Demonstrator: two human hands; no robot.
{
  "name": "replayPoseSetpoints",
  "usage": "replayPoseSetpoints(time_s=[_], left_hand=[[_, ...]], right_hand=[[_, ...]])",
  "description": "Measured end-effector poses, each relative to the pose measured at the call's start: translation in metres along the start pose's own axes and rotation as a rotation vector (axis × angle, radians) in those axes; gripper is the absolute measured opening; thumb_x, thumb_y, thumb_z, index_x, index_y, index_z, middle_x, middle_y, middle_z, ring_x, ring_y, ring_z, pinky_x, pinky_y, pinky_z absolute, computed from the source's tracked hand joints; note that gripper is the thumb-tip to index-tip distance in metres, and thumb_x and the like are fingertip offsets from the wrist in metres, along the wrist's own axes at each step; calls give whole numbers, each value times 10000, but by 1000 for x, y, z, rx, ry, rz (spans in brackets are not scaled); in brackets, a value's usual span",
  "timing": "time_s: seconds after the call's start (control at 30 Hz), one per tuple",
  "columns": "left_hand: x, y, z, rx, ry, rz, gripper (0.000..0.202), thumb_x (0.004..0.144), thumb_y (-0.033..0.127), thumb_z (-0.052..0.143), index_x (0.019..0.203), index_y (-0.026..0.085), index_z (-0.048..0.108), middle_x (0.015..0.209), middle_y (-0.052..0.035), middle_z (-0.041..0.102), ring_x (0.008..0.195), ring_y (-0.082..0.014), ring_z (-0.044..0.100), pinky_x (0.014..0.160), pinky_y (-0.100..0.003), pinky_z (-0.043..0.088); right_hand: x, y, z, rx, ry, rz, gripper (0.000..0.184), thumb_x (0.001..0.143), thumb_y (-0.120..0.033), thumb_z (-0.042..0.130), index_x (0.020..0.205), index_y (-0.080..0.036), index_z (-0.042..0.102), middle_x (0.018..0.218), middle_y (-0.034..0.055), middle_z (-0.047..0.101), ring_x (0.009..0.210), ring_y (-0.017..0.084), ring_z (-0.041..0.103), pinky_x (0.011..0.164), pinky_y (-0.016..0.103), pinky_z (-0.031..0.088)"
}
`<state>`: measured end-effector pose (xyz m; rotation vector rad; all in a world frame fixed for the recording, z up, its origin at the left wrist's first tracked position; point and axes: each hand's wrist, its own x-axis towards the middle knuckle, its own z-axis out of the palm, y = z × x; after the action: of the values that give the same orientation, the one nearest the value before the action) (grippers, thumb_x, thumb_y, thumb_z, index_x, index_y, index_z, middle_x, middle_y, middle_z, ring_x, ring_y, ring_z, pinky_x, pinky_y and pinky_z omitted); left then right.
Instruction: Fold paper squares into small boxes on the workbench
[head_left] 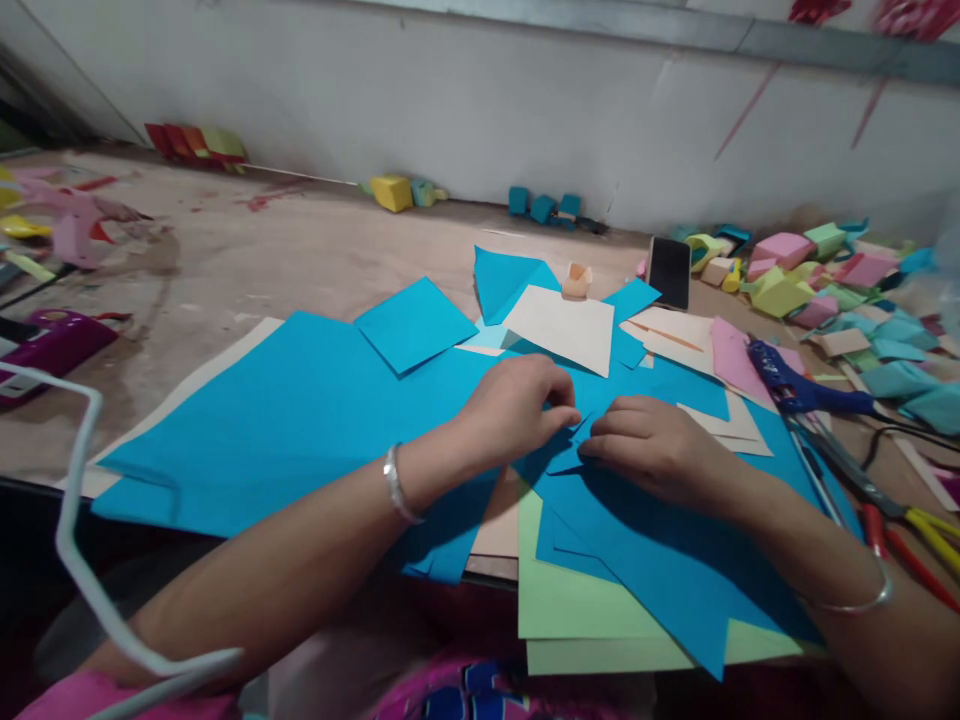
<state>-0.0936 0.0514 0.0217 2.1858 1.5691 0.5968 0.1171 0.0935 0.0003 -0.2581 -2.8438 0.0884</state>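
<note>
My left hand and my right hand meet over a small blue paper piece in the middle of the table. Both hands have their fingers curled and pinched on this piece, which lies folded on a pile of blue paper sheets. Each wrist wears a silver bangle. Light green sheets stick out from under the blue ones at the near table edge.
A blue glue gun and scissors with red and yellow handles lie at the right. A dark phone stands behind the pile. Folded paper boxes crowd the far right; a purple object sits at the left.
</note>
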Motion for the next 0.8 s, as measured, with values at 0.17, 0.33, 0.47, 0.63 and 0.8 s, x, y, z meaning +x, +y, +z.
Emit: replayPoseSetpoints(time_s=[0.17, 0.33, 0.47, 0.63, 0.8], left_hand=[[-21, 13, -2, 307, -264, 45, 246, 716, 380, 786, 751, 164, 674, 801, -53, 613, 756, -215, 562, 547, -291, 309], [-32, 10, 4, 354, -259, 149, 200, 811, 335, 710, 797, 156, 624, 845, -55, 598, 761, -210, 523, 598, -318, 341], [-34, 3, 12, 361, -199, 268, 127, 891, 200, 570, 772, 163, 592, 799, -57, 570, 716, -209, 472, 577, -338, 313], [-36, -1, 16, 248, -142, 257, 172, 915, 165, 470, 776, 152, 572, 796, -66, 536, 709, -196, 437, 607, -346, 337], [-35, -8, 16, 172, -133, 272, 199, 948, 232, 446, 880, 154, 615, 822, -63, 557, 729, -200, 448, 614, -342, 335]], right_hand=[[-1, 0, -2, 117, -85, 118, 283, 966, -189, 405, 865, -149, 667, 852, 98, 647, 801, 184, 547, 683, 303, 423], [0, 1, -1, 230, -86, 196, 255, 951, -182, 437, 847, -154, 668, 872, 98, 634, 785, 177, 566, 669, 291, 453], [0, 3, 0, 371, -46, 265, 225, 954, -218, 461, 866, -155, 657, 861, 88, 611, 780, 167, 561, 675, 284, 456], [-1, 3, 0, 443, -62, 334, 211, 956, -264, 483, 855, -154, 633, 850, 80, 595, 784, 162, 554, 675, 272, 445], [-1, 1, 0, 386, -82, 328, 252, 963, -261, 459, 826, -141, 633, 818, 84, 582, 750, 163, 530, 641, 273, 422]])
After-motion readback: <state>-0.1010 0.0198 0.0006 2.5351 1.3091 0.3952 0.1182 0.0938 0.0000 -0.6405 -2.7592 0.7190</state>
